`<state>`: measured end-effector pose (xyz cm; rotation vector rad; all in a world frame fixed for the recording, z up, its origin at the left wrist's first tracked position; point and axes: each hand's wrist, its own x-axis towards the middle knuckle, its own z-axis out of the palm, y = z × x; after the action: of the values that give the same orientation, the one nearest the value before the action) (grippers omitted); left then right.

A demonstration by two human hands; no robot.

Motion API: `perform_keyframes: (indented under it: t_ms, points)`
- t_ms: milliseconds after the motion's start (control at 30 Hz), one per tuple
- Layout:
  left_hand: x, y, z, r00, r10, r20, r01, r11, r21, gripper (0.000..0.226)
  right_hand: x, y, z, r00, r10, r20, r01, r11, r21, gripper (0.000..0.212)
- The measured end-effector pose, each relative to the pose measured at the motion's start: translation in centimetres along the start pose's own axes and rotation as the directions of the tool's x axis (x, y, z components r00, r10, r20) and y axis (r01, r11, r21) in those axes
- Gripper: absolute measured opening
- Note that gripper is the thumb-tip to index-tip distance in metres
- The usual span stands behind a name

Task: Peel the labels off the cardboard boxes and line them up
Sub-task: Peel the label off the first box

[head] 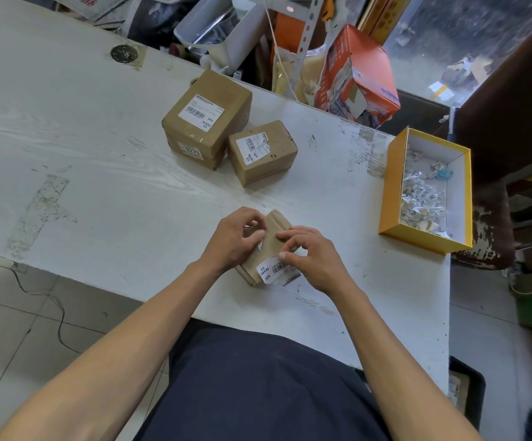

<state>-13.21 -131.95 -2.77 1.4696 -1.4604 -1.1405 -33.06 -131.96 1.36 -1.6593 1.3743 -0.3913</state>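
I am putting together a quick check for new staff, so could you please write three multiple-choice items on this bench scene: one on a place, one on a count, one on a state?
1. Where does the yellow tray of paper scraps sit?
A. At the table's right end
B. On the floor
C. On top of the largest box

2. How many brown cardboard boxes are on the table?
A. Two
B. Three
C. Five

3. What state is the label on the near box in?
A. Wholly removed
B. Still on the box, with fingers at its edge
C. Lying in the tray

Answers
1. A: the tray rests on the table's right end.
2. B: the largest box and a smaller box stand behind, the near box under both hands.
3. B: the right hand pinches at the label while the left hand holds the box.
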Motion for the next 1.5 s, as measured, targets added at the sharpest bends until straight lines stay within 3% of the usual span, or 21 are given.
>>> perform_keyframes:
  t_ms: [400,900,1500]
  points:
    - [0.0,-0.3,0.1,0.997,0.059,0.054,-0.065,0.992,0.107,0.006,0.1,0.1,0.1,1.000,-0.003,-0.007,0.003,1.000,-0.006,0.006]
    - [1.1,0.4,-1.3,0.989,0.012,0.145,-0.046,0.971,0.233,0.003,0.0,0.1,0.1,1.000,-0.004,-0.011,0.004,1.000,0.000,0.009]
    - [1.3,1.2,-0.8,0.989,-0.078,0.128,0.042,0.964,0.264,0.012,0.1,0.1,0.2,1.000,0.005,-0.017,-0.005,1.000,-0.004,0.005]
